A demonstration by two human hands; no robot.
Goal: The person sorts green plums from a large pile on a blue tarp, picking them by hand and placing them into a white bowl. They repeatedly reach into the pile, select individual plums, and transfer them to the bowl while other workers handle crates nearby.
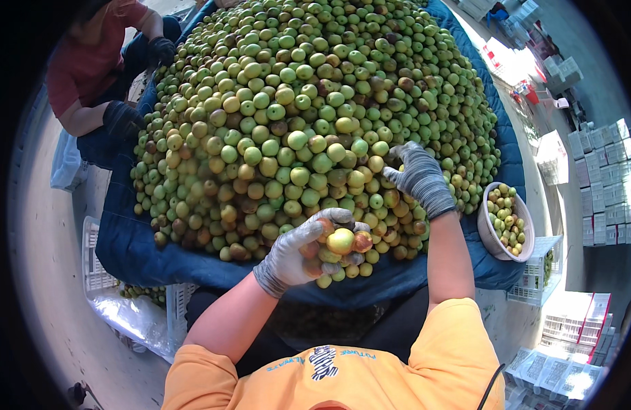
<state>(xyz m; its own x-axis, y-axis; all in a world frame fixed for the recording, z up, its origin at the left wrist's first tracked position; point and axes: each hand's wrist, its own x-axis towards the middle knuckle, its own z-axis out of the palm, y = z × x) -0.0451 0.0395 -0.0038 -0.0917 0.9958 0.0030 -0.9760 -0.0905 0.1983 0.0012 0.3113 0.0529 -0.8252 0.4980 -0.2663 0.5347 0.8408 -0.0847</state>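
Observation:
A big heap of round green and brownish jujubes lies on a dark blue quilted cloth in front of me. Over the near edge of the heap, my left hand, in a grey glove, is cupped with its fingers curled round several jujubes, some yellow-green and some reddish brown. My right hand, in a striped grey glove, rests on the right part of the heap. Its thumb and fingers are apart, with no fruit visible between them.
A round pale basket of jujubes sits at the right edge. White crates stand at lower left, and more stacked crates at far right. At upper left, a person in a red shirt has dark-gloved hands at the heap.

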